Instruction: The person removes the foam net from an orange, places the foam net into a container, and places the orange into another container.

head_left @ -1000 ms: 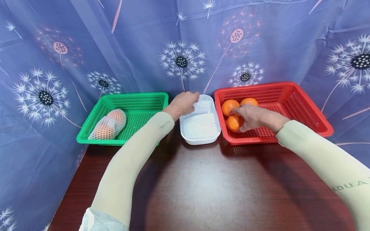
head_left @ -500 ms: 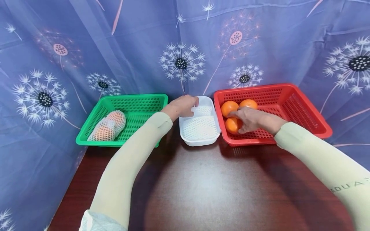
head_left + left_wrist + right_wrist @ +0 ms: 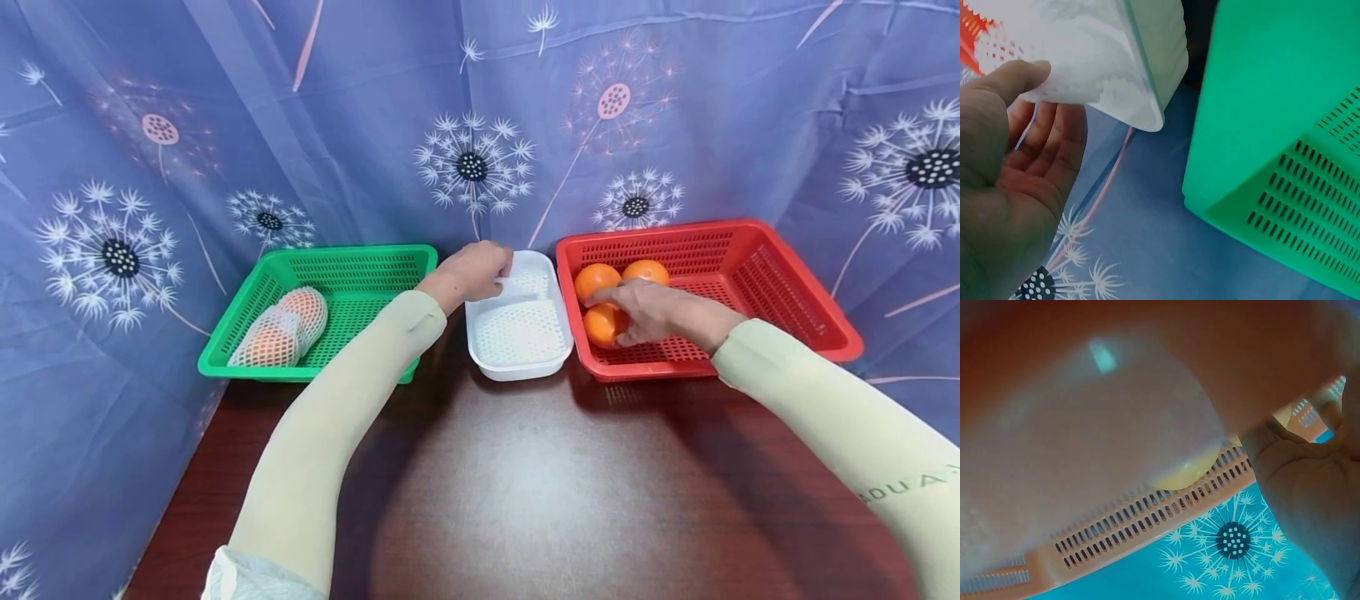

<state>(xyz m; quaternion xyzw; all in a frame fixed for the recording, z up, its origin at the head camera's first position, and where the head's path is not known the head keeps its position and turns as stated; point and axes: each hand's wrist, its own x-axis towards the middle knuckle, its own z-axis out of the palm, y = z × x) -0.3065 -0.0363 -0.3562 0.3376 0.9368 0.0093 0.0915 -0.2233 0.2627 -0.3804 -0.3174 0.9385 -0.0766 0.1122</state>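
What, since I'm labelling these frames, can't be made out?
Head: part of the front orange, behind the right hand.
Head: end of the lettering, cut off by the right edge.
Right wrist: large pale shape, too blurred to name.
Left wrist: part of the green basket, beyond the edge.

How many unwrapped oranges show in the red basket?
3. In the red basket: the near orange, held by the right hand; the left orange, just behind it; the back orange, toward the rear wall. The hand may hide others.
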